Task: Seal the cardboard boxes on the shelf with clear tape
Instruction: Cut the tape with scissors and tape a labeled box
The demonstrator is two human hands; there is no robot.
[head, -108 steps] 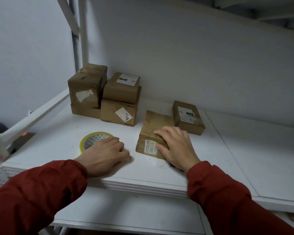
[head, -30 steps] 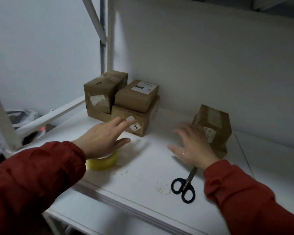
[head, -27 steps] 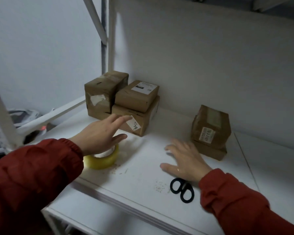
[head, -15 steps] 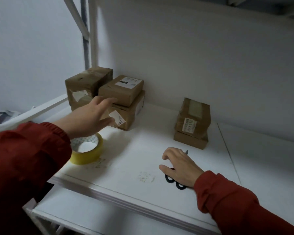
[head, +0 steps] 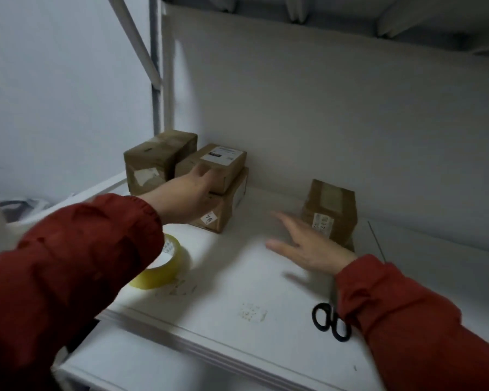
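Several brown cardboard boxes stand on the white shelf (head: 237, 283). At the back left a tall box (head: 153, 162) sits beside a labelled box (head: 223, 162), which lies on a wider box (head: 226, 210) with a "76" sticker. My left hand (head: 187, 196) reaches to the labelled box, its fingers touching the front face. At the right a taped box (head: 332, 210) stands on another. My right hand (head: 308, 246) hovers in front of it, blurred, fingers spread, holding nothing. A yellowish roll of clear tape (head: 167, 266) lies partly under my left sleeve.
Black-handled scissors (head: 329, 323) lie near the front right, partly hidden by my right sleeve. A white back panel (head: 322, 122) closes the shelf behind. A metal upright (head: 157, 80) with a diagonal brace stands at the back left. A lower shelf (head: 130, 365) shows below the front edge.
My left hand has moved from above the tape roll forward to the labelled box. My right hand has come off the scissors and swung forward toward the right-hand boxes.
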